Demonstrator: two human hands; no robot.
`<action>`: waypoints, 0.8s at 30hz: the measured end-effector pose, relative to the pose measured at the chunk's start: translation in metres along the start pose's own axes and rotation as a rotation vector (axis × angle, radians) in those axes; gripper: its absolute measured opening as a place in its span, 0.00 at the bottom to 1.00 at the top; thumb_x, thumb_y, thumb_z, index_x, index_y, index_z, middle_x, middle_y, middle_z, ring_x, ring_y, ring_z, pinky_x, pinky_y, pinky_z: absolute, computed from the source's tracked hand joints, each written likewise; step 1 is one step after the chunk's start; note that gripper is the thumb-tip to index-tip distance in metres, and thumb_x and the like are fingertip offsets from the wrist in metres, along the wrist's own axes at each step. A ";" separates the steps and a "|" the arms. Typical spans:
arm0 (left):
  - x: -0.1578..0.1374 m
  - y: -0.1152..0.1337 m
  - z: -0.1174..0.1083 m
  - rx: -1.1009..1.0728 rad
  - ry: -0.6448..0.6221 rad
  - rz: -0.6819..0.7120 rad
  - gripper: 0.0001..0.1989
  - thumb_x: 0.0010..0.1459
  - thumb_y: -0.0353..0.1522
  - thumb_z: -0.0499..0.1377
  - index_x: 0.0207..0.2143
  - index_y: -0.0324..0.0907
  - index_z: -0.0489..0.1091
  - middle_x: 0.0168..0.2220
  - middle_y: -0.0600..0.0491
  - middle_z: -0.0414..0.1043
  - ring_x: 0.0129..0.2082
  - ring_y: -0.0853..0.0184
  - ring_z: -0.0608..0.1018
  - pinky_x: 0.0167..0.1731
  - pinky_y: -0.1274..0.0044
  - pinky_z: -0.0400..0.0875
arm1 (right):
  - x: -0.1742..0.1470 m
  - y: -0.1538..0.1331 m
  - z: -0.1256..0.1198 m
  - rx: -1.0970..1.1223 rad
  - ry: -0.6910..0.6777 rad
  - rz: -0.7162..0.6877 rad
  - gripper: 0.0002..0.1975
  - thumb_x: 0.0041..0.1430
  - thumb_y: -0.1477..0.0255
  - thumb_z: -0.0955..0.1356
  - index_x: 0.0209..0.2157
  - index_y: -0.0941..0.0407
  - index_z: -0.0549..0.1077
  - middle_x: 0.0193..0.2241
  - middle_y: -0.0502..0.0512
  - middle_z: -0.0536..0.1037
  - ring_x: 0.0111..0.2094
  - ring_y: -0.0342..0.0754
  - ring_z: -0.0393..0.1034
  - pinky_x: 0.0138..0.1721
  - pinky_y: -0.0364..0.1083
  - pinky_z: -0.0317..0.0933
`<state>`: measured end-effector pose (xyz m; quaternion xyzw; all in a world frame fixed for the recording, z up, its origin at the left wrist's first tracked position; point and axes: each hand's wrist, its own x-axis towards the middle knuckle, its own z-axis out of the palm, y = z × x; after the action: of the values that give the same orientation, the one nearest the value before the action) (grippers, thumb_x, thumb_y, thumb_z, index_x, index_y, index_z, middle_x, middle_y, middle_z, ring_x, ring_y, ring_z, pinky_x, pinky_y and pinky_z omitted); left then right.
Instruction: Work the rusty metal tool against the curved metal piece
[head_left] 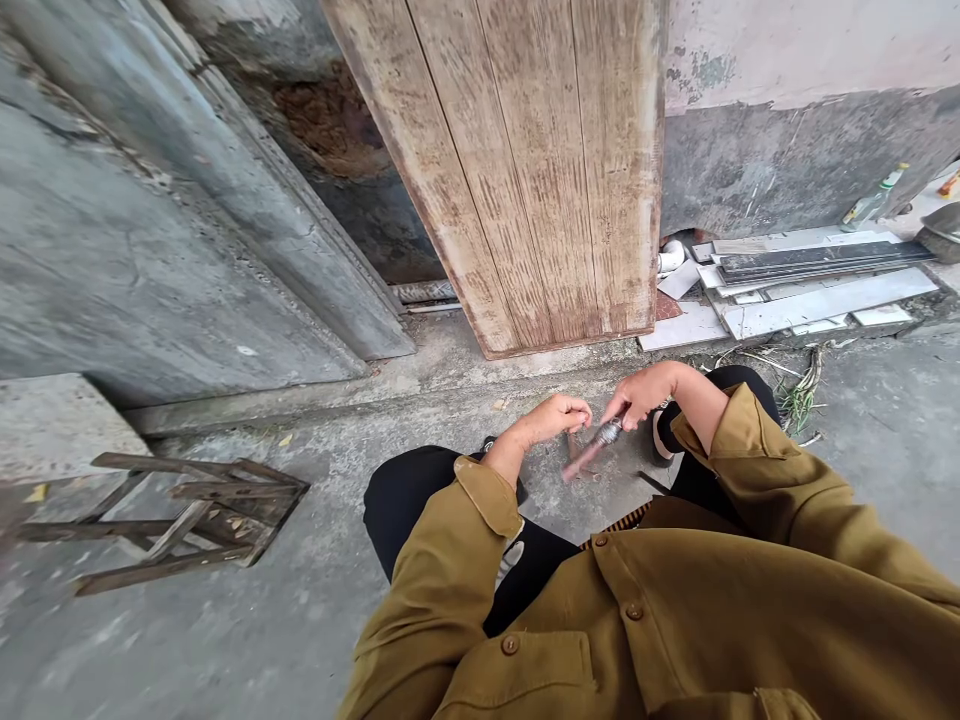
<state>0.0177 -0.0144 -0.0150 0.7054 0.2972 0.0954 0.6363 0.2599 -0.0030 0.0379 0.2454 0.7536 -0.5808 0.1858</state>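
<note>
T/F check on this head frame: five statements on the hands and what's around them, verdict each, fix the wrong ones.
1. The right hand has a brown-and-grey object in its grip. True.
2. The left hand is holding the bottle. False: the bottle is at the far right of the picture, well apart from the left hand.
3. The wooden panel is above both hands in the picture. True.
4. The wooden stool is to the right of both hands. False: the wooden stool is to their left.
5. The white strips lie to the right of the wooden panel. True.
</note>
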 end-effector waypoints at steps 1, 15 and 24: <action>0.000 0.000 0.000 -0.092 0.021 0.028 0.16 0.55 0.42 0.62 0.30 0.37 0.73 0.22 0.55 0.67 0.24 0.71 0.69 0.31 0.78 0.62 | -0.006 0.002 -0.002 0.084 0.065 -0.091 0.29 0.60 0.65 0.70 0.61 0.62 0.70 0.28 0.50 0.75 0.26 0.38 0.63 0.28 0.39 0.57; 0.007 -0.007 0.007 -0.213 0.360 0.129 0.26 0.57 0.54 0.58 0.33 0.38 0.68 0.15 0.63 0.52 0.17 0.75 0.55 0.22 0.80 0.48 | -0.007 0.003 -0.013 0.581 1.175 -0.367 0.15 0.57 0.60 0.69 0.35 0.58 0.68 0.25 0.47 0.66 0.22 0.38 0.55 0.23 0.40 0.50; -0.005 0.008 0.006 0.124 0.221 0.000 0.17 0.60 0.43 0.51 0.30 0.38 0.68 0.17 0.61 0.53 0.18 0.74 0.56 0.24 0.80 0.51 | 0.011 0.006 -0.005 -0.365 0.776 0.493 0.18 0.63 0.70 0.64 0.52 0.57 0.75 0.42 0.64 0.78 0.38 0.50 0.69 0.35 0.45 0.56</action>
<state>0.0190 -0.0226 -0.0067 0.7288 0.3707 0.1541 0.5547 0.2541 0.0042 0.0283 0.5780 0.7762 -0.2439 0.0634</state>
